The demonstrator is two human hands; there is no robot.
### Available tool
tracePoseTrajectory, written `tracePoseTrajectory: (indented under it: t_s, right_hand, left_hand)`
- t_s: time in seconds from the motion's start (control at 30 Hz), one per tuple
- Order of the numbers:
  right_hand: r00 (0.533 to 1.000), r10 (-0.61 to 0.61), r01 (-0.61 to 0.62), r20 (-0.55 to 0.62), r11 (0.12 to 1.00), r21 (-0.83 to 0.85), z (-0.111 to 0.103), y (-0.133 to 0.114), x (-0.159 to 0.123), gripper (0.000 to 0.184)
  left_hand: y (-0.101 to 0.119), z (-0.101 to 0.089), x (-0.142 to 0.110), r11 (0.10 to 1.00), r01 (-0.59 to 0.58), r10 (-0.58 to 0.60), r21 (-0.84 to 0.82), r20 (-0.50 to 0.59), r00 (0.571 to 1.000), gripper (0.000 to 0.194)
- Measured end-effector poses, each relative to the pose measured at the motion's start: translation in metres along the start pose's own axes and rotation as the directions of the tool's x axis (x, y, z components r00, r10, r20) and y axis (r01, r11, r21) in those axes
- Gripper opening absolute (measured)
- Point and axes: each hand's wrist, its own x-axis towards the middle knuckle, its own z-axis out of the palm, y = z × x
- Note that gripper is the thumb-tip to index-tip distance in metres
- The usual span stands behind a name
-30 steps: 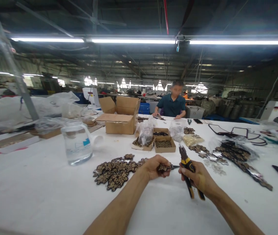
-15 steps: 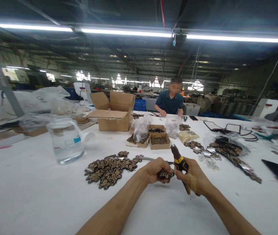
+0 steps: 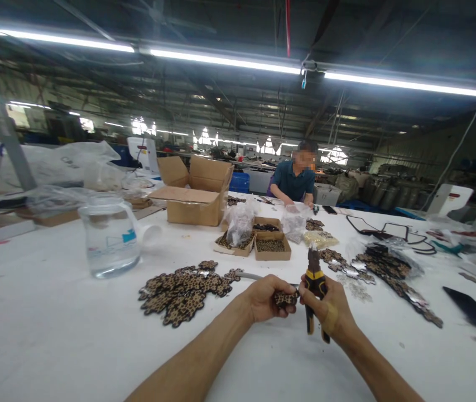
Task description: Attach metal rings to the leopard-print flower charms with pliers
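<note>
My left hand (image 3: 269, 298) is closed around a small leopard-print fabric piece (image 3: 285, 298) with a dark edge. Just to its right, my right hand (image 3: 332, 307) grips a pair of pliers (image 3: 315, 279) with yellow and black handles, jaws pointing up and away from me. The right thumb and fingertips meet the edge of the fabric piece; whether they pinch something small there is too fine to see. A strip of tape wraps the base of my right thumb. Left of my hands lies a pile of leopard-print pieces (image 3: 174, 296) on the white table (image 3: 74, 346).
A clear water jug (image 3: 110, 240) stands at left. Beyond my hands are small boxes of metal bits (image 3: 272, 248) and an open carton (image 3: 193, 206). More leopard-print pieces (image 3: 388, 268) and a dark flat object (image 3: 474, 310) lie at right. A co-worker (image 3: 294, 178) leans over the far side.
The pliers have turned more upright in my right hand, and their jaws have swung to the right. My left hand keeps its hold on the fabric piece. The co-worker leans lower.
</note>
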Motion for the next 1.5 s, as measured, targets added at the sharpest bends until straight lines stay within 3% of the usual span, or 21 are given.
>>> tracePoseTrajectory:
  t_s: [0.43, 0.87, 1.17, 1.5]
  right_hand:
    - [0.991, -0.032, 0.046, 0.127, 0.993, -0.108, -0.007, -0.012, -0.005, 0.026]
    - [0.995, -0.015, 0.024, 0.103, 0.996, -0.090, -0.005, -0.012, -0.006, 0.025]
    - [0.979, -0.046, 0.062, 0.200, 0.995, -0.075, -0.007, -0.017, -0.008, 0.019]
    - [0.986, -0.010, 0.018, 0.165, 0.999, -0.047, -0.006, -0.016, -0.007, 0.024]
  left_hand:
    - [-0.004, -0.013, 0.010, 0.994, 0.108, -0.109, 0.031, 0.029, 0.994, 0.018]
    - [-0.001, -0.015, 0.011, 0.988, 0.156, -0.156, 0.010, 0.025, 0.987, 0.016]
    - [-0.002, -0.018, 0.010, 0.987, 0.150, -0.151, 0.060, 0.026, 0.988, 0.018]
    - [0.000, -0.018, 0.012, 0.979, 0.202, -0.202, 0.003, 0.000, 0.979, 0.020]
